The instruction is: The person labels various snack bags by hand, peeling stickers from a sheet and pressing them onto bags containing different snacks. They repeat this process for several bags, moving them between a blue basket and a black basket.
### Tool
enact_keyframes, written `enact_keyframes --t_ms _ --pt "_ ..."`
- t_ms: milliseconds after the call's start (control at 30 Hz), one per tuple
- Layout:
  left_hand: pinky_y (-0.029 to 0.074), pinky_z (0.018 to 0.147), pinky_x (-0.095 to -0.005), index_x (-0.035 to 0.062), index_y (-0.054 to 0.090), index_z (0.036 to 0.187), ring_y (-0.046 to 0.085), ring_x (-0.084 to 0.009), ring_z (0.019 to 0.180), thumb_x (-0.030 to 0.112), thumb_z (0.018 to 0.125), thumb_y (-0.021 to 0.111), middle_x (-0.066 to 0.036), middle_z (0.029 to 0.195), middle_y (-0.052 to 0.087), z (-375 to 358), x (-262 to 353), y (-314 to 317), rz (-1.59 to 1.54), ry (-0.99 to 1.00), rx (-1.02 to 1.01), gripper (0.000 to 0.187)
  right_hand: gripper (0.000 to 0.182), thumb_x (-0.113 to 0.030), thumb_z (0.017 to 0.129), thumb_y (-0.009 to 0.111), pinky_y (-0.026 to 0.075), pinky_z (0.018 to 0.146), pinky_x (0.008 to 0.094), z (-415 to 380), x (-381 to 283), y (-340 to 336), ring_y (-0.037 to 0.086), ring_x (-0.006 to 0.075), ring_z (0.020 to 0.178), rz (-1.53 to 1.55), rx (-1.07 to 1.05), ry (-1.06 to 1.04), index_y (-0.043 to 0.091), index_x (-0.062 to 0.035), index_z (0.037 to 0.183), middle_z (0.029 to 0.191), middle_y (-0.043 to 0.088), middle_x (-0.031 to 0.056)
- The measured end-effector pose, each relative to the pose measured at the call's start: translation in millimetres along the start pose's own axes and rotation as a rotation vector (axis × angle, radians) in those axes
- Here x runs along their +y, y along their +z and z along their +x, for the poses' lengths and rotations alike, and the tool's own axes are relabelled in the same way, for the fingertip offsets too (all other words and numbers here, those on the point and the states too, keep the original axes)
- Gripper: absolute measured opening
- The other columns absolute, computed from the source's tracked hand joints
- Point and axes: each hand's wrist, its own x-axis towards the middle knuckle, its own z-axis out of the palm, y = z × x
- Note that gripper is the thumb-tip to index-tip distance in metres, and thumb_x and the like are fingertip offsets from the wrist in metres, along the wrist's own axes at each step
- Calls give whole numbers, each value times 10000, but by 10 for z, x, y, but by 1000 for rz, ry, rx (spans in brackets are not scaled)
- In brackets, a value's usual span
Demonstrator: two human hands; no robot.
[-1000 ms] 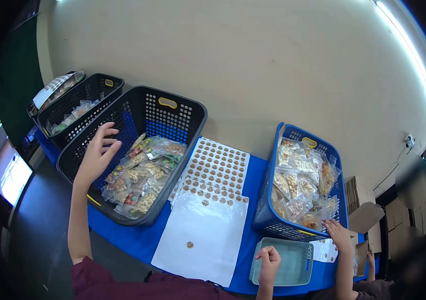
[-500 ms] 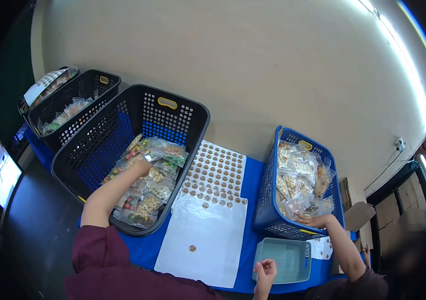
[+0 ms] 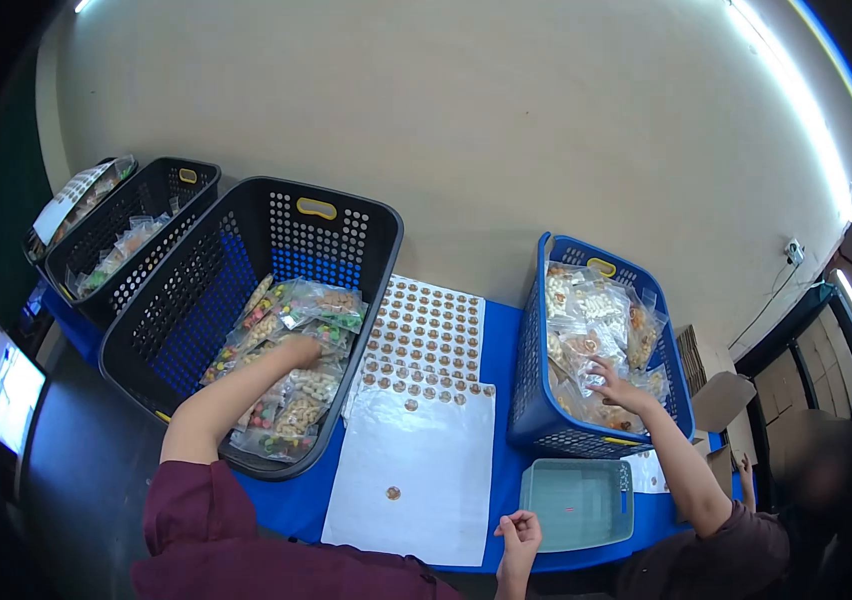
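Note:
My left hand (image 3: 298, 352) reaches into the large black basket (image 3: 378, 215) and touches clear packets (image 3: 296, 412) of nuts and colourful pieces. Its fingertips are hidden among the packets, so I cannot see whether it grips one. My right hand (image 3: 519, 530) is closed, fingers curled and thumb pressed in, at the front edge between the white sheet and the pale green tray (image 3: 529, 505). Anything held in it is too small or hidden to make out. Below the left hand's basket, to its right, lies a white sheet (image 3: 406, 450) with one round sticker (image 3: 393, 493) near its front.
A sheet of round stickers (image 3: 426, 330) lies behind the white sheet on the blue tablecloth (image 3: 502, 350). A co-worker's hand (image 3: 618, 388) is over packets in the blue basket (image 3: 531, 415). More black baskets (image 3: 196, 165) stand at left; cardboard boxes (image 3: 724, 402) at right.
My left hand has shifted slightly right and down over the packets. My right hand has moved slightly left. The co-worker's hand has lifted from the blue basket's near side towards its middle.

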Motion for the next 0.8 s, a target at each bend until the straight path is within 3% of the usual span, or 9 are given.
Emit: enact_keyframes --t_ms 33,200,267,433,533,567,667,700,800 --pt "463 715 -402 30 634 739 591 -329 791 280 723 543 -165 790 617 -176 53 -338 -2 21 84 266 115 35 754 549 392 545 197 -4 7 5 478 85 572 -9 -18 11 458 -19 797 684 482 27" --pt "457 701 -385 16 604 754 576 -309 779 185 707 540 -162 791 605 -208 -243 -970 -166 25 520 187 121 46 753 544 392 562 199 41 -32 47 479 78 597 -17 -72 26 456 -26 793 697 483 19" --pt "448 719 -367 9 570 825 567 -308 812 88 707 538 -158 834 595 -457 -166 -1366 -360 227 799 146 118 42 751 546 396 561 199 55 -24 53 483 84 595 -10 -77 34 458 -23 797 696 486 23" --pt "432 673 -273 7 509 969 539 -127 750 6 726 561 -68 784 565 -1643 773 -2322 -989 329 883 248 112 41 759 545 410 567 208 87 128 51 506 92 630 -14 -162 45 463 -19 807 711 502 32" --pt "432 673 -263 20 539 941 539 -131 783 -32 720 561 -59 836 572 -2059 1181 -2247 -772 574 1003 228 94 33 773 534 429 572 208 102 177 93 533 115 655 86 -281 150 483 -6 842 733 530 57" --pt "436 710 -290 32 562 897 545 -152 826 -40 706 577 -62 859 578 -2218 1323 -2167 -821 623 860 205 244 -214 873 472 460 642 270 137 259 55 558 170 739 25 -390 190 488 16 953 817 564 122" --pt "435 748 -299 51 587 881 549 -211 849 -35 711 594 -58 855 578 -2355 1776 -1859 -764 902 594 191 574 -495 879 281 453 726 349 165 172 158 554 214 831 555 -625 541 453 22 1059 913 565 179" --pt "439 748 -298 41 578 885 549 -213 850 -27 732 580 -61 871 575 -2267 1883 -1687 -840 981 428 167 796 -645 795 158 456 721 340 220 213 151 543 208 870 644 -813 614 404 22 1153 925 559 177" --pt "443 748 -308 26 548 878 544 -219 855 -3 765 551 -63 887 560 -2082 2102 -1220 -945 1124 112 117 661 -557 841 302 469 765 362 242 306 91 557 228 913 546 -636 855 407 15 1154 979 559 167"
